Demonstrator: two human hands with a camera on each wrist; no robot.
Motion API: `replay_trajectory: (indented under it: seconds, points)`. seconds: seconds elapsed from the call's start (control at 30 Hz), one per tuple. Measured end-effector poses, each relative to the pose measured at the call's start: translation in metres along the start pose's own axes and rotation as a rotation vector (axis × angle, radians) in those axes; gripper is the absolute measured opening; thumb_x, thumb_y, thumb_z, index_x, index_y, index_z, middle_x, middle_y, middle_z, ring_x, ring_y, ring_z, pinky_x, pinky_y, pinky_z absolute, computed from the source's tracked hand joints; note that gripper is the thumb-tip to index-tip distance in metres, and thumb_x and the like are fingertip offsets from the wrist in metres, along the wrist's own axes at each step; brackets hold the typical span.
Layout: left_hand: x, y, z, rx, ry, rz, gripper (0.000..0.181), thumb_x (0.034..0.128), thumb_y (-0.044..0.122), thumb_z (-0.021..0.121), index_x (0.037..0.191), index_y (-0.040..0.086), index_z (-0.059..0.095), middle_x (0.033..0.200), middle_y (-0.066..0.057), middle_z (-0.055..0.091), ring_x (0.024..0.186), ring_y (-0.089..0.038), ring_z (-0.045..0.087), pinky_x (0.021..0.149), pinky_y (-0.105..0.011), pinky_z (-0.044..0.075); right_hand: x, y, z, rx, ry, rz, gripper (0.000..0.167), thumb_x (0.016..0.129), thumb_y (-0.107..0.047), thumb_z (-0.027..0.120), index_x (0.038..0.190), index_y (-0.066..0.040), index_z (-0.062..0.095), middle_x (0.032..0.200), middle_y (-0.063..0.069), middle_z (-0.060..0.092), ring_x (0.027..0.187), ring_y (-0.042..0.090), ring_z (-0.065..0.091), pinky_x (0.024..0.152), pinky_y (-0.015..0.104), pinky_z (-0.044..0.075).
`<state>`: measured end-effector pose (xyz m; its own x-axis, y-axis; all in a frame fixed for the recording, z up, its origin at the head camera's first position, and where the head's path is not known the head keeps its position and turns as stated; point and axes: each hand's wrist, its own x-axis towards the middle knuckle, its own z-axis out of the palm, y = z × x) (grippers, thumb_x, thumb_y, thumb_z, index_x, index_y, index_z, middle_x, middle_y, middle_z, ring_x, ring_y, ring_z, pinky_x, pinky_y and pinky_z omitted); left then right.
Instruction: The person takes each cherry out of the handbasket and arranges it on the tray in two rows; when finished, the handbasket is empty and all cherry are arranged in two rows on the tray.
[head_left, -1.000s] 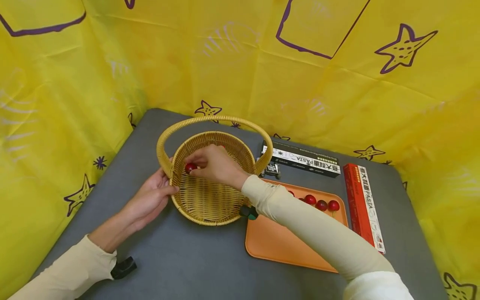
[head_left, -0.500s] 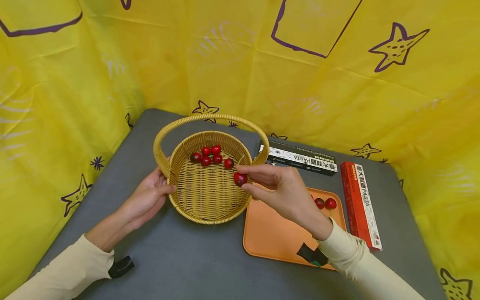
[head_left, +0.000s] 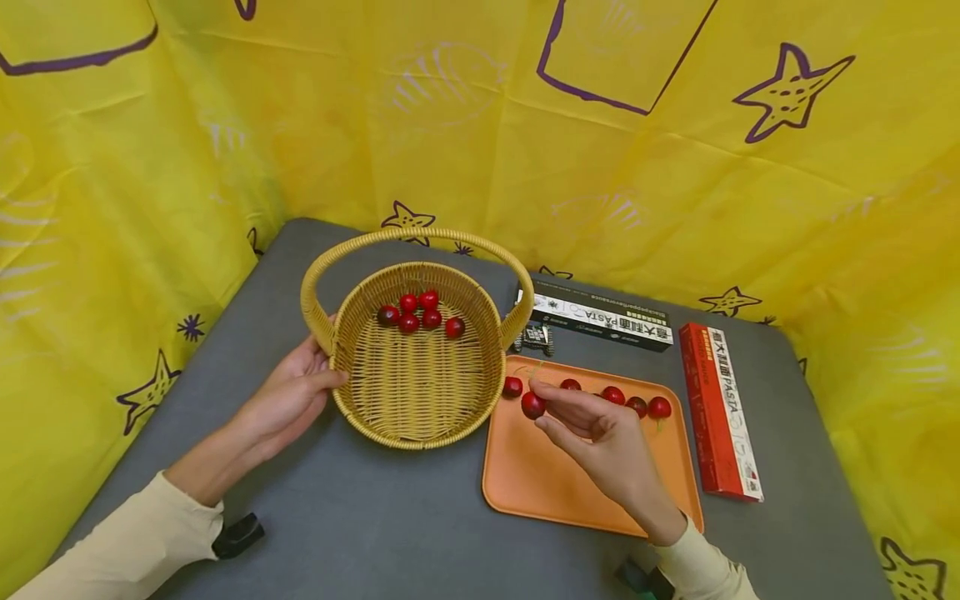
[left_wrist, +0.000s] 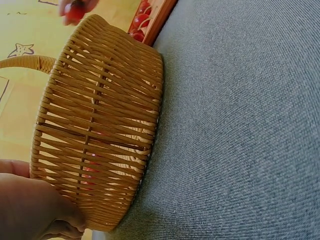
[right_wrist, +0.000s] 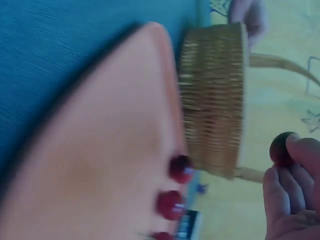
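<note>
My left hand (head_left: 288, 400) grips the left rim of the woven basket (head_left: 420, 392), thumb over the edge beside the handle's base; the left wrist view shows that hand (left_wrist: 30, 205) against the basket wall (left_wrist: 95, 125). Inside the basket, several red cherries (head_left: 431, 319) lie toward the back. Over the orange tray (head_left: 555, 492), my right hand (head_left: 611, 442) pinches one cherry (head_left: 533, 405) between thumb and fingertips. Along the tray's back edge lie several more cherries (head_left: 659, 407), one partly hidden by the fingers. The right wrist view also shows the pinched cherry (right_wrist: 282, 149).
Behind the tray lies a black and white pasta box (head_left: 600, 321), with a small dark packet (head_left: 535, 337) at its left end. A red and white pasta box (head_left: 720, 412) lies right of the tray. Yellow patterned cloth (head_left: 450, 125) surrounds the grey table (head_left: 390, 533).
My right hand, holding a cherry, has moved right from inside the basket, past its right rim, to above the tray. My left hand keeps its grip on the rim.
</note>
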<state>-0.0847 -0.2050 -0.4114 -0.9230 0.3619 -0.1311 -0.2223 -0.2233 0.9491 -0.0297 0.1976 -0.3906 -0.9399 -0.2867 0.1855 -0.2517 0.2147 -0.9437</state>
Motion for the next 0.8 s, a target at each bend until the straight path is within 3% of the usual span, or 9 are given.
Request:
replay_trajectory:
  seconds: [0.17,0.33,0.5,0.8]
  points:
    - [0.002,-0.002,0.0,-0.007,-0.001,0.011,0.093,0.0988,-0.016,0.04,0.168,0.012,-0.015,0.178,-0.006,-0.011,0.162,-0.02,-0.009,0.131,-0.037,0.005,-0.012,0.026,0.01,0.038,-0.002,0.041,0.042,0.094,0.002,0.076,0.134,-0.009,0.073,0.134,0.02,0.071,0.12,0.026,0.071,0.091,0.035,0.059]
    - [0.002,-0.002,-0.001,-0.015,0.013,0.003,0.093,0.0979,-0.017,0.039,0.168,0.011,-0.015,0.177,-0.007,-0.013,0.162,-0.02,-0.01,0.13,-0.038,0.002,-0.02,0.046,0.021,0.046,-0.007,0.116,0.04,0.093,0.0,0.078,0.132,-0.007,0.075,0.132,0.013,0.073,0.118,0.025,0.072,0.092,0.033,0.059]
    - [0.001,-0.003,0.0,-0.022,0.017,0.002,0.093,0.0976,-0.018,0.039,0.168,0.01,-0.014,0.177,-0.009,-0.012,0.162,-0.022,-0.01,0.13,-0.039,0.003,-0.023,0.053,0.028,0.007,-0.03,0.141,0.039,0.093,-0.004,0.079,0.132,-0.01,0.075,0.131,0.006,0.074,0.118,0.023,0.072,0.092,0.032,0.059]
    - [0.0,-0.001,0.002,-0.026,0.01,0.014,0.092,0.0974,-0.018,0.039,0.168,0.009,-0.013,0.177,-0.011,-0.01,0.162,-0.023,-0.008,0.13,-0.038,0.004,-0.023,0.061,0.034,-0.05,-0.085,0.112,0.038,0.096,-0.008,0.077,0.134,-0.012,0.074,0.129,0.001,0.075,0.116,0.019,0.073,0.093,0.029,0.059]
